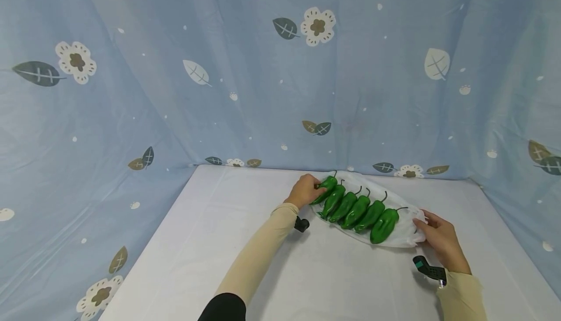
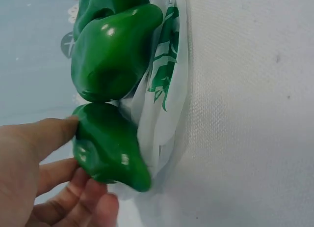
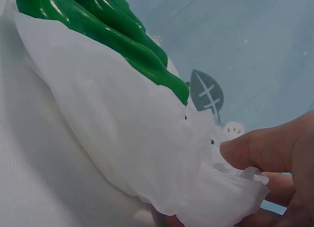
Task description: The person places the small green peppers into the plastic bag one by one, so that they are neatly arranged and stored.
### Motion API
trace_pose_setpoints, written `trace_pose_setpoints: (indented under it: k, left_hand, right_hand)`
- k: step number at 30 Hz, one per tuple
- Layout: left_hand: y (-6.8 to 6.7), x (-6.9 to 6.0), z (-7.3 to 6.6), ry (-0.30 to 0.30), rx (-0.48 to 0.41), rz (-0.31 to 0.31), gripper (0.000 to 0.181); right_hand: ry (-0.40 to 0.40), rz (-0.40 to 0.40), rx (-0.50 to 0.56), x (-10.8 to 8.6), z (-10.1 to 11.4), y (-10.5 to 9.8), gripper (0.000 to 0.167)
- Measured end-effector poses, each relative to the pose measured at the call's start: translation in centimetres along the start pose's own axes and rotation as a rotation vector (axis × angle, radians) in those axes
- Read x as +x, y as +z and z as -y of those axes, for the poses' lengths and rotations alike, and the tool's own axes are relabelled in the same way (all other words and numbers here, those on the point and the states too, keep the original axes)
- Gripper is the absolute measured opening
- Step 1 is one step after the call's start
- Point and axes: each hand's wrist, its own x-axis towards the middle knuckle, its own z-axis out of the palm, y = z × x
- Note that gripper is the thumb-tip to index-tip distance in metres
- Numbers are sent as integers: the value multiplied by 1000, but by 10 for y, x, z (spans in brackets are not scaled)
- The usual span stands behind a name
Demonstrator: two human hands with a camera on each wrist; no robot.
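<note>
Several glossy green peppers (image 1: pixel 358 212) with dark stems lie side by side in a row on a white plastic bag (image 1: pixel 405 231). My left hand (image 1: pixel 304 192) is at the row's left end, its thumb and fingers around the leftmost pepper (image 2: pixel 110 143). Green print (image 2: pixel 166 65) shows on the bag's edge in the left wrist view. At the other end, my right hand (image 1: pixel 443 240) pinches the gathered bag between thumb and fingers; part of those fingers is hidden behind the crumpled plastic (image 3: pixel 223 192).
A white-covered table (image 1: pixel 210 243) lies under the bag. Behind it and at both sides hangs a blue cloth (image 1: pixel 263 92) printed with leaves and flowers. A black wrist device (image 1: pixel 429 268) sits by my right wrist, another (image 1: pixel 301 224) by my left.
</note>
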Motion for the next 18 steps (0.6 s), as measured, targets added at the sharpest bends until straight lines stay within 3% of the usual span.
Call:
trace_pose_setpoints:
  k: [4, 11, 18]
  left_hand:
    - [-3, -3, -1, 13, -3, -49, 34]
    - [-17, -9, 0, 99, -68, -149, 38]
    - [-34, -26, -5, 107, -116, -246, 33]
  right_hand:
    - [2, 0, -4, 0, -1, 1, 72]
    - [-14, 0, -31, 0, 2, 0, 72]
    - [-3, 13, -39, -1, 2, -2, 75]
